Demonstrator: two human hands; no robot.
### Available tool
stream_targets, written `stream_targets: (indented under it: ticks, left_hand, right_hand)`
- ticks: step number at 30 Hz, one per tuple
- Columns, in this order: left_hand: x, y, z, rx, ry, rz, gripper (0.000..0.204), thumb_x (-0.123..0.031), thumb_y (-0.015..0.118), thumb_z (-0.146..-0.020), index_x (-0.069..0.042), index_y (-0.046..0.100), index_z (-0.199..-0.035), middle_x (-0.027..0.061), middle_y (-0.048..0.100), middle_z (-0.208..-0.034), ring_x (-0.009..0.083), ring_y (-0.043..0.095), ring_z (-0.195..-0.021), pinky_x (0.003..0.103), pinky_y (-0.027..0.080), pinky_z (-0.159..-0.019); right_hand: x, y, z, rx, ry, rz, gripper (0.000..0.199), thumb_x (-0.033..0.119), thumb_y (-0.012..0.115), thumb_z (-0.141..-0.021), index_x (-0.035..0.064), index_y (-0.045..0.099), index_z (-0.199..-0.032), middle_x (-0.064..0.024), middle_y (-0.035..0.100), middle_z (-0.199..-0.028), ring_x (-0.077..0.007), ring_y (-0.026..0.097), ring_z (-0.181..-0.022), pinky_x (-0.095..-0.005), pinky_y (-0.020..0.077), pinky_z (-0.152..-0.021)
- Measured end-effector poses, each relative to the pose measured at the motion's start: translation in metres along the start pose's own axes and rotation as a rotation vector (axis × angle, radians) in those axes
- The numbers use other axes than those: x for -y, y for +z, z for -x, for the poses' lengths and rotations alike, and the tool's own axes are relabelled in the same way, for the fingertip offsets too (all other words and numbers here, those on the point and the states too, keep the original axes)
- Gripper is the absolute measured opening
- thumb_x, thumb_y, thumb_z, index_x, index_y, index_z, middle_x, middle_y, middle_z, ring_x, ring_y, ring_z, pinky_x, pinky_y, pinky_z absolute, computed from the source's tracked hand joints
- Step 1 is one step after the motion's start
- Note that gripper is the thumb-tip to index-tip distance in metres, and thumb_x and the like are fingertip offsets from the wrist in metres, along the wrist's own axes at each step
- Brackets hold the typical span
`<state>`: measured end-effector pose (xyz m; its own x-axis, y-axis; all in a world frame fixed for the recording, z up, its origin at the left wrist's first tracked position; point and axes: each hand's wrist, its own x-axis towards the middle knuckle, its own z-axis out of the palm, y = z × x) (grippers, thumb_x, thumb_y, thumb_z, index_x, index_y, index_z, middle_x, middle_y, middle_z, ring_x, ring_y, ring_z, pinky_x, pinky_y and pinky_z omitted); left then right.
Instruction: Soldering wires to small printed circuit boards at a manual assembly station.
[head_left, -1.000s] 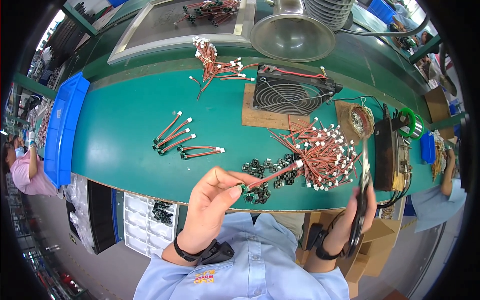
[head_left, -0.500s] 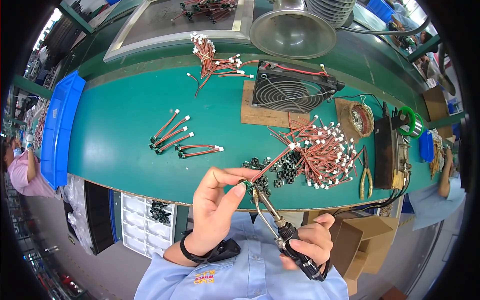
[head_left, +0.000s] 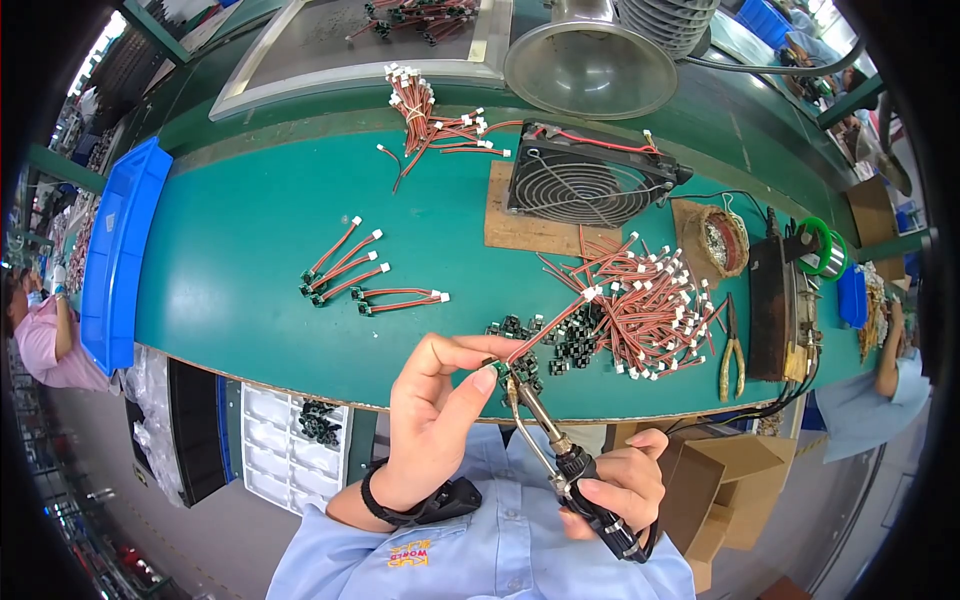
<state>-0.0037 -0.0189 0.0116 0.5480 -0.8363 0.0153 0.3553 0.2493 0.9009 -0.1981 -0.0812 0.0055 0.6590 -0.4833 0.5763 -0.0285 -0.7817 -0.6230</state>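
Between thumb and fingers, my left hand (head_left: 440,405) pinches a small green circuit board (head_left: 498,370). A red-and-black wire lead (head_left: 550,325) with a white connector runs up from the board to the right. My right hand (head_left: 620,485) is wrapped round the black handle of a soldering iron (head_left: 578,470). The iron's tip, with a thin metal tube alongside it, meets the board at my left fingertips. Behind the board lie several loose small boards (head_left: 575,340) and a heap of wire leads (head_left: 655,310). Finished-looking boards with leads (head_left: 345,270) lie to the left.
A black fan (head_left: 585,185) stands on a wooden board behind the heap. Pliers (head_left: 733,350), a tip-cleaning pot (head_left: 724,240) and a green solder spool (head_left: 825,248) are at the right. A blue tray (head_left: 122,255) sits at the left edge. A metal funnel hood (head_left: 590,70) overhangs the back.
Almost nothing differs. The whole scene shifts very slightly in view, while both hands keep the board and the soldering iron together.
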Motion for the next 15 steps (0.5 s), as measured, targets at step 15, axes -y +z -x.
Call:
stream_targets:
  ticks: [15]
  left_hand:
    - [-0.003,0.007,0.000,-0.028,0.005,-0.066,0.005,-0.004,0.050,-0.086,-0.003,0.046,-0.090,0.0189,0.060,-0.104,0.0197,0.056,-0.096,0.035,0.040,-0.090]
  right_hand:
    - [0.006,-0.010,-0.006,0.028,0.054,-0.043,0.039,0.026,0.078,-0.058,0.0157,0.063,-0.093,0.0021,0.058,-0.068,-0.0127,0.055,-0.056,-0.0345,0.0318,-0.075]
